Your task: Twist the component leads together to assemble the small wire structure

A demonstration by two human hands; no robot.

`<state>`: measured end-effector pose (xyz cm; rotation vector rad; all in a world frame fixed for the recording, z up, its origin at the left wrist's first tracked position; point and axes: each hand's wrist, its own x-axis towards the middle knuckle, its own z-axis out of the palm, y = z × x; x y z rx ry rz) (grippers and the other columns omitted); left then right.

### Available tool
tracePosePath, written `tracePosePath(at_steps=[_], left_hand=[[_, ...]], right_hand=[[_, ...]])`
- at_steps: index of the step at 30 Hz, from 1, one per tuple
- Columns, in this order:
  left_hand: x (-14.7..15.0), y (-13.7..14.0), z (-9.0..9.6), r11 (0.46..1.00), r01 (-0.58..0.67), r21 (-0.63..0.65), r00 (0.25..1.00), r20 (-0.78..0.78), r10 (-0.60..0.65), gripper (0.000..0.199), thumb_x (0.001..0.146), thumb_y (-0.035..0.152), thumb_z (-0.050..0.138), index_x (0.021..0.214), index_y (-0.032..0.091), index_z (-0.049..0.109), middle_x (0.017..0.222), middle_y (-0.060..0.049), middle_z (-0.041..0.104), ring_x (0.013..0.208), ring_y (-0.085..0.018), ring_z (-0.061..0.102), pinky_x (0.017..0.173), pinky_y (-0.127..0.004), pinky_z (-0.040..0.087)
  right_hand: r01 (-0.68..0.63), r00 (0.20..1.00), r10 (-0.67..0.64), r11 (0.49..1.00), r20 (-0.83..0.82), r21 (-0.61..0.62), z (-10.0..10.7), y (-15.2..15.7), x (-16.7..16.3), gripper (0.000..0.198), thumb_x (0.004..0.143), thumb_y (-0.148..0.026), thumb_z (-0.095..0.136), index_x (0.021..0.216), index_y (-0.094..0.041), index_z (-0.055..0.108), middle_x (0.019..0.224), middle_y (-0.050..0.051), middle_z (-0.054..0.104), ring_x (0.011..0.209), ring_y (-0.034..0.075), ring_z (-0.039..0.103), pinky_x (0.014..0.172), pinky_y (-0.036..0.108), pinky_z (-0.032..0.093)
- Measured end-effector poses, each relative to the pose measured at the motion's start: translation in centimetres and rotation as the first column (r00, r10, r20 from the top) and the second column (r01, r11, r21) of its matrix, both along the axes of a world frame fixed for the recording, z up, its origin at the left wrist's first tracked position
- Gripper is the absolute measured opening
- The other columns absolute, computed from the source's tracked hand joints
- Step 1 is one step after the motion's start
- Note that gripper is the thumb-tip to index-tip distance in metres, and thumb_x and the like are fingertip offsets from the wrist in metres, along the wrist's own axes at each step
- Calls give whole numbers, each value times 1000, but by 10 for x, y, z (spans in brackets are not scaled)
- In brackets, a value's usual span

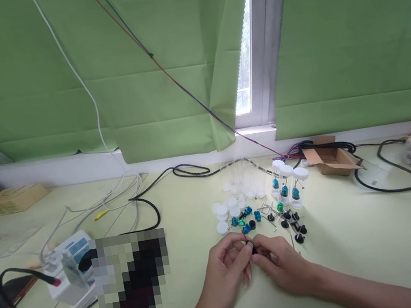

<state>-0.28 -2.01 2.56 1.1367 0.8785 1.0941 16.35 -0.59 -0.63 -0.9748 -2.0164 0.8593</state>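
My left hand (228, 266) and my right hand (287, 266) meet near the front of the table. Their fingertips pinch a small black part (251, 247) between them; a thin rod stands up from it, and fingers hide most of its shape. Just beyond my hands lie several small blue parts (257, 215) and a green part (279, 207). To the right are black round parts (299, 238) with pale centres, among thin bent metal rods (268, 211). White round caps (221, 212) sit in a group behind my left hand.
Upright clear tubes with white lids (301, 174) hold blue parts; other clear tubes (239, 182) stand farther back. An open cardboard box (330, 159) and black cable (389, 191) are on the right. A white power strip (73, 281) and a pixelated dark object (140, 280) lie left.
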Motion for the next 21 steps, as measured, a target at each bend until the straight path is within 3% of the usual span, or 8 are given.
tracePosePath(at_steps=[6, 16, 21], left_hand=[[1, 3, -7, 999, -9, 32, 991, -136, 14, 23, 85, 40, 62, 88, 17, 63, 59, 4, 50, 43, -6, 37, 41, -18, 28], [-3, 2, -3, 982, -106, 159, 952, -268, 146, 18, 84, 33, 63, 78, 16, 66, 64, -1, 55, 54, -11, 44, 48, -20, 33], [-6, 3, -2, 945, -90, 316, 881, -418, 224, 20, 87, 33, 58, 77, 17, 65, 68, -2, 58, 64, -15, 50, 58, -23, 38]], right_hand=[[-4, 1000, 4, 999, -1, -36, 1, 1, -2, 19, 89, -24, 53, 71, -20, 51, 60, -4, 49, 54, 11, 42, 53, 22, 35], [-5, 999, 4, 1000, 48, 21, 2, 3, -4, 17, 91, -24, 52, 77, -19, 59, 59, -4, 50, 53, 11, 41, 55, 23, 35], [23, 999, -25, 998, 41, 67, 2, 3, -4, 21, 94, -26, 48, 81, -18, 63, 63, -1, 56, 55, 12, 44, 57, 24, 36]])
